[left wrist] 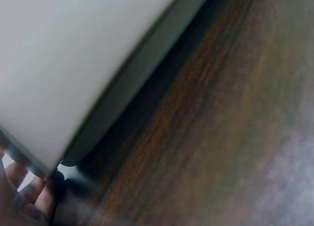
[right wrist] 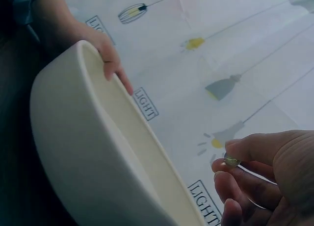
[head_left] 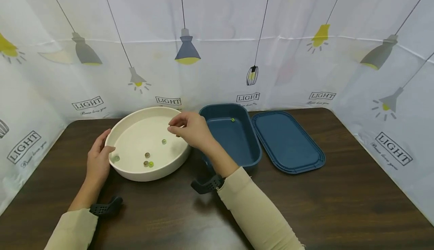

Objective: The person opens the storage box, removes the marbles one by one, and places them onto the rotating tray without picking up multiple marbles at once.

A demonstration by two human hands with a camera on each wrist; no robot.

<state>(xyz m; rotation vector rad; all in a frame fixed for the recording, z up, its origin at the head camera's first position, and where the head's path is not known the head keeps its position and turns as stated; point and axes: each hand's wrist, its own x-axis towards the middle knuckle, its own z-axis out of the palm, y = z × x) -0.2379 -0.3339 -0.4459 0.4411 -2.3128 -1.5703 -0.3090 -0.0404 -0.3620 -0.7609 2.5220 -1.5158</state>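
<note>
My left hand (head_left: 97, 161) grips the left rim of a round cream tray (head_left: 135, 127), thumb over the edge and fingers outside. In the left wrist view, fingers (left wrist: 34, 191) show at the tray's side. Above the tray's right side, my right hand (head_left: 193, 129) pinches a small clear glass marble (right wrist: 231, 160) between thumb and fingertips, seen plainly in the right wrist view. Several marbles lie on the tray floor, among them a yellow-green marble (head_left: 151, 164) near the front and a pale marble (head_left: 164, 141) near the middle. Part of the tray's right side is hidden by the right hand.
Right of the tray stands a deep blue rectangular container (head_left: 234, 140) with a green marble (head_left: 233, 120) inside. Its flat blue lid (head_left: 288, 140) lies beside it on the dark wooden table (head_left: 339, 204). A white lamp-print curtain (head_left: 223, 54) hangs behind.
</note>
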